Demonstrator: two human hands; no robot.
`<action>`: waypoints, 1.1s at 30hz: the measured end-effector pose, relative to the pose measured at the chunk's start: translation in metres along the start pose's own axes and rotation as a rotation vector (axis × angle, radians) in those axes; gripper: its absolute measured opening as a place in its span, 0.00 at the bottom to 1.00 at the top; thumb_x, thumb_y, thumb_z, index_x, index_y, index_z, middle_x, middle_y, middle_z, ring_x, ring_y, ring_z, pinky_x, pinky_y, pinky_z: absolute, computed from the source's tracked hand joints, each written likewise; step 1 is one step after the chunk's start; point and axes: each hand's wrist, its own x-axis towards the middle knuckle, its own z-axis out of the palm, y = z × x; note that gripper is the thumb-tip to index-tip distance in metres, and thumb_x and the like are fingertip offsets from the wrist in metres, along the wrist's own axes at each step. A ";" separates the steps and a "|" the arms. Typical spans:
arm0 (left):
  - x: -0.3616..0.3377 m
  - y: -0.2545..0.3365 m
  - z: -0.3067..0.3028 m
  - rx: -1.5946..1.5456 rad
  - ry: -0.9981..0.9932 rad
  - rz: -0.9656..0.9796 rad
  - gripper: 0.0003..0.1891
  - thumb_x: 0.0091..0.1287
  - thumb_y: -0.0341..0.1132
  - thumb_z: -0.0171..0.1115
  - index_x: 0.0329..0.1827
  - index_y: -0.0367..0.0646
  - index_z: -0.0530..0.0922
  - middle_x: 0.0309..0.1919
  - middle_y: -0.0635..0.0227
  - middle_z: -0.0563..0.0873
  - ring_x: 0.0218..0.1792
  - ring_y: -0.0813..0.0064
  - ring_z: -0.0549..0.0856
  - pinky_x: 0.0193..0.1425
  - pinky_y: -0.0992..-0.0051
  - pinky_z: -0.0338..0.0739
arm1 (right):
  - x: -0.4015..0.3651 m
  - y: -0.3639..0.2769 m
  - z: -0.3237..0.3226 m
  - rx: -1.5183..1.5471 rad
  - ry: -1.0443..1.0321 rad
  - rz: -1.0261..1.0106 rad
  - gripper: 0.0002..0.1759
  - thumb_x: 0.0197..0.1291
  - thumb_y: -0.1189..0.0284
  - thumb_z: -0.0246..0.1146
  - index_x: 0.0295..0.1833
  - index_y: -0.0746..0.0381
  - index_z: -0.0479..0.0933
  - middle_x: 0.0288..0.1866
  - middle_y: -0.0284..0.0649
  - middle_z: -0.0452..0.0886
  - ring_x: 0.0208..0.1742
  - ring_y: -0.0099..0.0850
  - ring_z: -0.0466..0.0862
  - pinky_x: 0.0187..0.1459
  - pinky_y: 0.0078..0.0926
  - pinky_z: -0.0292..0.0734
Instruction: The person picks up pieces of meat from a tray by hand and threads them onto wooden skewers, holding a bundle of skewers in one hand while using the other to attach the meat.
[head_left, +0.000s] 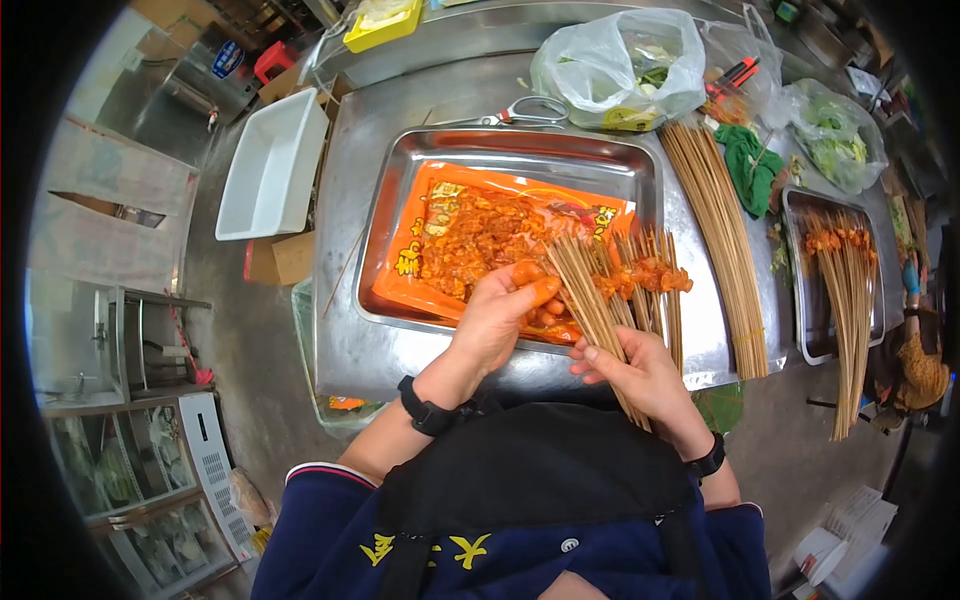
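A bundle of bamboo skewers (pixel 585 290) leans over the near right part of a steel tray (pixel 375 270), with my right hand (pixel 645 375) closed around its lower part. My left hand (pixel 505 310), fingertips stained orange, is closed beside the bundle's upper left; whatever is between those fingers is hidden. In the tray lies an opened orange packet (pixel 400 290) spread with red-sauced meat pieces (pixel 480 235). Just right of the bundle, skewers threaded with sauced meat (pixel 650 277) rest across the tray's right side.
Loose skewers (pixel 715 240) lie in a long pile right of the tray. A second tray (pixel 800 290) holds finished meat skewers (pixel 845 290). Scissors (pixel 510 115), plastic bags of vegetables (pixel 620 75) and a green cloth (pixel 748 170) sit behind. A white bin (pixel 268 170) stands left.
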 end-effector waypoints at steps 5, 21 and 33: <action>0.003 -0.003 -0.003 -0.005 0.002 -0.050 0.07 0.62 0.33 0.59 0.37 0.38 0.77 0.26 0.70 0.81 0.27 0.82 0.80 0.29 0.84 0.75 | -0.001 0.004 -0.001 -0.047 0.025 -0.024 0.14 0.60 0.72 0.57 0.48 0.70 0.72 0.42 0.43 0.79 0.39 0.27 0.82 0.39 0.19 0.77; 0.003 -0.002 -0.001 -0.049 0.049 -0.063 0.05 0.63 0.30 0.55 0.37 0.38 0.74 0.29 0.68 0.81 0.27 0.82 0.79 0.31 0.81 0.78 | -0.004 0.000 0.002 0.079 0.125 -0.006 0.12 0.60 0.76 0.56 0.48 0.68 0.69 0.37 0.41 0.79 0.35 0.25 0.82 0.33 0.16 0.78; 0.005 0.039 -0.060 0.526 0.212 0.084 0.10 0.62 0.32 0.58 0.43 0.37 0.75 0.34 0.67 0.81 0.31 0.81 0.80 0.35 0.81 0.76 | -0.002 -0.002 -0.005 0.147 0.091 0.061 0.08 0.58 0.77 0.57 0.44 0.65 0.70 0.32 0.42 0.78 0.25 0.23 0.79 0.25 0.16 0.75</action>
